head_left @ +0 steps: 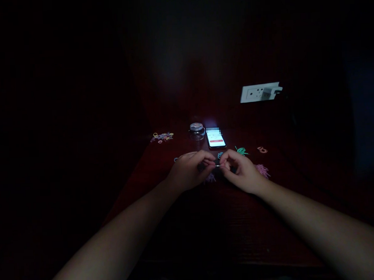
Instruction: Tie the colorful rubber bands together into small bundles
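Dark wooden table (227, 220) bears lit phone (216, 138).

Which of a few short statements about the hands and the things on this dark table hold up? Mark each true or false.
1. Both hands meet over the table, the left hand and right hand pinching a tiny item between their fingertips. True.
2. The phone lies with its screen dark. False: its screen is lit.
3. A heap of small coloured rings lies at the far left of the table. True.
4. The wall socket is at the left of the phone. False: it is up to the right.
5. A small jar stands just left of the phone. True.
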Demonstrator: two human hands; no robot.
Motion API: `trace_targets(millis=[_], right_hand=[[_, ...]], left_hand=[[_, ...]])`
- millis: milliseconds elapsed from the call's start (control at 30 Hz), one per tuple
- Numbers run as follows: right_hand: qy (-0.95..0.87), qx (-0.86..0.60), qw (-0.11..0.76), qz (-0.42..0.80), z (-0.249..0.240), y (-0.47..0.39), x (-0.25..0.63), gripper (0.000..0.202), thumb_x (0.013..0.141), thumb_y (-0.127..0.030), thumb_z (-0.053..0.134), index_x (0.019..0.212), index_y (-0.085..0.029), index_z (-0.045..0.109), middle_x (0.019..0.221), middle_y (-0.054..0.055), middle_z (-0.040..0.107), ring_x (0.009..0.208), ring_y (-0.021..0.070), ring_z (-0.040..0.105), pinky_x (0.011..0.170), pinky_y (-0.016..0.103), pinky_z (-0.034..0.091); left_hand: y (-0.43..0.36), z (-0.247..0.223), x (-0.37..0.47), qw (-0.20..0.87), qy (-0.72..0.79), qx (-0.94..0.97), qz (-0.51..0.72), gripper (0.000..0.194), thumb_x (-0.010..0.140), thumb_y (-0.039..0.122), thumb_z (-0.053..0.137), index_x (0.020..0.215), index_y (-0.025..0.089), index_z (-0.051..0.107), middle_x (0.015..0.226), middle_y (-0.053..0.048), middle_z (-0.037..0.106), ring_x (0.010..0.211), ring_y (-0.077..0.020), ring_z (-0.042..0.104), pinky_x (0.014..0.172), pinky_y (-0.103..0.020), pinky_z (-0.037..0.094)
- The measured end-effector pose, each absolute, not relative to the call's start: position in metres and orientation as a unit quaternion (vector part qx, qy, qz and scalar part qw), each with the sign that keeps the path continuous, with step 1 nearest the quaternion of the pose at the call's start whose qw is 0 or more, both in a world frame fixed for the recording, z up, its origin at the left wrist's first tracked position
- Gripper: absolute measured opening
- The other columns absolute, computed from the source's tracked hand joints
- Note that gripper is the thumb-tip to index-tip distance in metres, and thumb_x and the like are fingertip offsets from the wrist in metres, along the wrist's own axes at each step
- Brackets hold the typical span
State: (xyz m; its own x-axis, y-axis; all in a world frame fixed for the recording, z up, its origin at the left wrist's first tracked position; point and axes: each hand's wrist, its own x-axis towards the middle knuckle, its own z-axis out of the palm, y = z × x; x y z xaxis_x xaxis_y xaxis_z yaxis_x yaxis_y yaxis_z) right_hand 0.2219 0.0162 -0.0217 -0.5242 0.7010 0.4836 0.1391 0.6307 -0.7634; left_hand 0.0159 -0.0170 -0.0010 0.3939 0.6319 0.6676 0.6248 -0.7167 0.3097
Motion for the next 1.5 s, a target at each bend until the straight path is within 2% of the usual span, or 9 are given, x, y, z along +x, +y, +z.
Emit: trace_targets(millis=[133,267,533,867,1500], right_hand=[[-0.807,-0.238,0.406,0.356,-0.0208,0.0139,0.2214,0.017,0.082,-0.022,0.061,0.097,-0.021,0.052,0.072,-0.002,0.052,0.058,0.0111,0.045,0.053,0.025,0.038],[-0.815,-0.234,0.393,0.356,-0.0207,0.0127,0.2214,0.012,0.083,-0.022,0.061,0.094,-0.02,0.055,0.065,-0.004,0.049,0.055,0.0113,0.044,0.051,0.025,0.037],[-0.812,-0.242,0.396,0.355,-0.0238,0.0148,0.2233,0.004,0.088,-0.023,0.058,0.087,-0.019,0.056,0.064,-0.004,0.046,0.055,0.0105,0.04,0.051,0.025,0.034],[-0.81,-0.243,0.397,0.358,-0.0238,0.0153,0.2232,0.004,0.086,-0.021,0.058,0.084,-0.019,0.055,0.066,-0.004,0.048,0.056,0.011,0.041,0.052,0.025,0.035],[-0.815,-0.251,0.378,0.36,-0.0244,0.0169,0.2227,0.006,0.084,-0.023,0.059,0.083,-0.019,0.054,0.063,-0.004,0.047,0.055,0.0106,0.04,0.051,0.024,0.033]], left_hand=[[-0.0154,-0.0019,0.0159,0.005,0.365,0.844,0.392,0.011,0.088,0.027,0.062,0.096,0.022,0.063,0.086,0.001,0.071,0.078,-0.0124,0.067,0.073,-0.027,0.053],[-0.0132,-0.004,0.0149,0.002,0.358,0.847,0.394,0.01,0.087,0.028,0.063,0.095,0.021,0.064,0.085,0.001,0.071,0.078,-0.013,0.067,0.073,-0.028,0.052],[-0.014,-0.0036,0.0146,0.011,0.35,0.849,0.397,0.012,0.088,0.027,0.063,0.097,0.02,0.063,0.087,0.001,0.071,0.079,-0.0123,0.067,0.077,-0.028,0.052],[-0.0124,-0.0063,0.013,0.022,0.355,0.859,0.368,0.013,0.087,0.026,0.063,0.1,0.022,0.063,0.089,0.0,0.072,0.082,-0.0149,0.067,0.081,-0.033,0.052],[-0.016,0.0,0.0152,0.013,0.336,0.854,0.396,0.008,0.09,0.024,0.061,0.096,0.02,0.063,0.086,0.0,0.069,0.078,-0.0125,0.064,0.075,-0.028,0.05]])
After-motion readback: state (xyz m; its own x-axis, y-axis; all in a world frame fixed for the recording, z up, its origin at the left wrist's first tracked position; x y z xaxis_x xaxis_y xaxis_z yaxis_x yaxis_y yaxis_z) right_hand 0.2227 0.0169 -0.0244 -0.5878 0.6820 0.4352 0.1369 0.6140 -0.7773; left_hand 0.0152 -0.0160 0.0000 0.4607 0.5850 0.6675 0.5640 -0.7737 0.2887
